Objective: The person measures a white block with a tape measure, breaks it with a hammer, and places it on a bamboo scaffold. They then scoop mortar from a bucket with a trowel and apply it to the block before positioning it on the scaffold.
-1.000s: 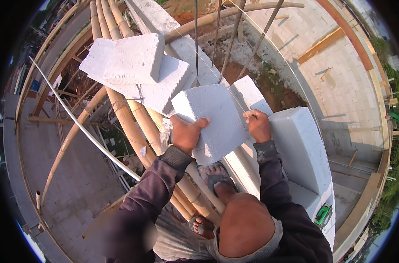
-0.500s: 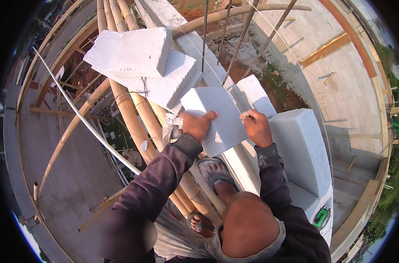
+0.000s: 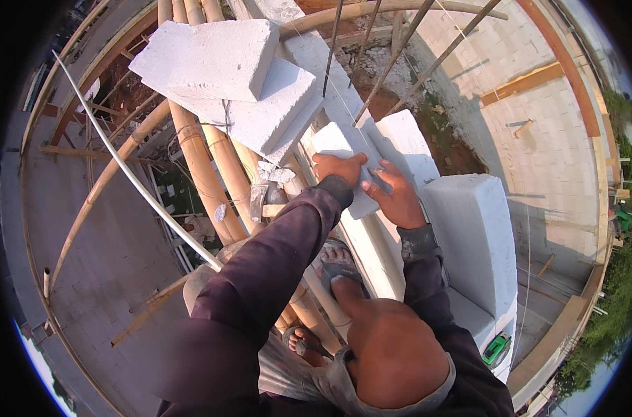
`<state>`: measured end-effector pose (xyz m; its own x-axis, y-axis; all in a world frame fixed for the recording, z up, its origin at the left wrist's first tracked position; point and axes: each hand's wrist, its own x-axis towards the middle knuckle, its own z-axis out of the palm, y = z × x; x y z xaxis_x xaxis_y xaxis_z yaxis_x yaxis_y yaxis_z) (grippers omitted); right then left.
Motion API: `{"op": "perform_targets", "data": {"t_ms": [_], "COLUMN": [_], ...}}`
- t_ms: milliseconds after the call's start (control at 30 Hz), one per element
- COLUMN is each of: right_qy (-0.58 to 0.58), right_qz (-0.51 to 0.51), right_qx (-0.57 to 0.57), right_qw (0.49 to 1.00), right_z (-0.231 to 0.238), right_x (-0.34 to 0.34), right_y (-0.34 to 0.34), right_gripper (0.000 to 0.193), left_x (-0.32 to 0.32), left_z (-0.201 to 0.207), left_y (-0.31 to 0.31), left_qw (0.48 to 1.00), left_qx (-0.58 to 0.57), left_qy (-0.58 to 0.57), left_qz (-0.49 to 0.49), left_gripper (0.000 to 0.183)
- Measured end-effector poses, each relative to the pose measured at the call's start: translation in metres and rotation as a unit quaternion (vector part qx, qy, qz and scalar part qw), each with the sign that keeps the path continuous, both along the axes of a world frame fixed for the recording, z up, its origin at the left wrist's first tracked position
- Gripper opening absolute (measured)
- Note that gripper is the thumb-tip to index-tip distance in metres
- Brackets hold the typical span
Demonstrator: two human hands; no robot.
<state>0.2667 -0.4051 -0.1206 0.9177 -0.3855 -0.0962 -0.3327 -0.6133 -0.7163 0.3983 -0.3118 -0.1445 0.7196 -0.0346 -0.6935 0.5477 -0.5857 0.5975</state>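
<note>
A white lightweight concrete block stands tilted in front of me, beside the blocks along the wall. My left hand is closed over its near left edge, thumb pointing right. Against its right face lies my right hand, fingers spread and not wrapped round it. Just right of that hand, a large upright block sits on the wall, with a smaller block beyond it. A thin string runs down toward the held block.
Two stacked blocks rest on bamboo poles at the left. A hammer-like tool lies by block fragments. Steel bars rise ahead. A green tape measure sits on the wall at lower right. The ground lies far below.
The held block has moved away from me and turned more upright against the wall blocks. My right hand went from pinched fingertips to spread fingers on the block's face.
</note>
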Motion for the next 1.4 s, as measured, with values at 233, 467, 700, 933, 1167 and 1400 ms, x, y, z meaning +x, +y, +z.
{"op": "perform_targets", "data": {"t_ms": [233, 467, 700, 933, 1167, 1400], "right_qy": [0.063, 0.038, 0.118, 0.083, 0.017, 0.082], "right_qz": [-0.059, -0.068, -0.11, -0.043, -0.074, -0.099], "right_qx": [0.141, 0.158, 0.144, 0.178, 0.01, 0.075], "right_qw": [0.986, 0.984, 0.976, 0.98, 0.997, 0.989], "right_z": [-0.007, -0.022, -0.048, -0.028, -0.012, -0.027], "right_x": [0.01, 0.018, 0.022, 0.023, 0.019, 0.006], "right_y": [-0.026, -0.031, -0.042, -0.037, -0.033, -0.036], "right_gripper": [0.041, 0.045, 0.044, 0.029, 0.027, 0.024], "left_x": [-0.007, -0.03, -0.039, -0.042, -0.039, -0.034], "left_z": [-0.017, -0.025, -0.042, -0.048, -0.041, -0.04], "left_y": [-0.014, -0.023, -0.017, -0.001, -0.007, -0.009], "left_qw": [1.0, 0.999, 0.997, 0.993, 0.991, 0.992], "left_qx": [-0.015, 0.033, -0.052, -0.106, -0.121, -0.105], "left_qy": [-0.001, -0.04, -0.064, -0.056, -0.059, -0.071], "left_qz": [0.013, -0.013, 0.002, 0.002, 0.007, -0.018], "left_gripper": [0.098, 0.097, 0.092, 0.074, 0.075, 0.077]}}
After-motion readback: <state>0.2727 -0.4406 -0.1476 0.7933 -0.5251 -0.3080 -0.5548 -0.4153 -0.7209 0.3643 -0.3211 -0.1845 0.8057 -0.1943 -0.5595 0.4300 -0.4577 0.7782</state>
